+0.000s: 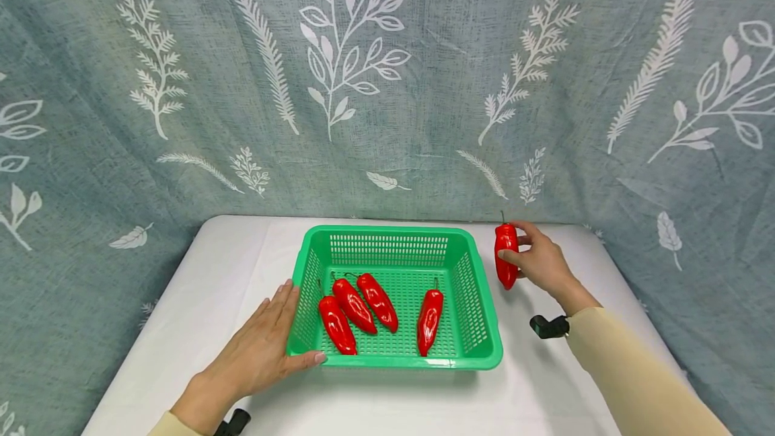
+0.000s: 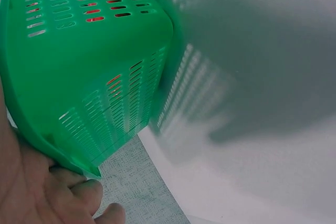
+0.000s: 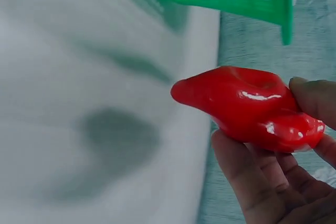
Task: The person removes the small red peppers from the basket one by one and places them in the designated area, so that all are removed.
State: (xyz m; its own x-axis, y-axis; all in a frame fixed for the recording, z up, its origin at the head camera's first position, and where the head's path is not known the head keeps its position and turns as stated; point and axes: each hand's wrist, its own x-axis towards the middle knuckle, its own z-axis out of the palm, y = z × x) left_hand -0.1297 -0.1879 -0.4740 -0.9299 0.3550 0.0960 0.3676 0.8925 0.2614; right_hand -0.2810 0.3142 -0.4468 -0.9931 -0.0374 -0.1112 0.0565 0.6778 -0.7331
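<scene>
A glossy red pepper [image 1: 506, 256] with a thin stem is pinched between the thumb and fingers of my right hand [image 1: 543, 262], to the right of the green basket [image 1: 399, 362]. In the right wrist view this pepper [image 3: 247, 106] hangs above the white surface, its shadow apart from it. My left hand [image 1: 260, 335] rests against the basket's left front corner, fingers extended along the left rim and thumb on the front rim. Inside the basket, three red peppers [image 1: 355, 307] lie on the left and a single red pepper [image 1: 430, 321] lies right of centre.
The basket stands on a white-covered table [image 1: 242, 254] with rounded back corners. A grey-green curtain [image 1: 436, 120] with white leaf prints hangs behind and at both sides. A small black wrist device [image 1: 549, 327] sits by my right sleeve.
</scene>
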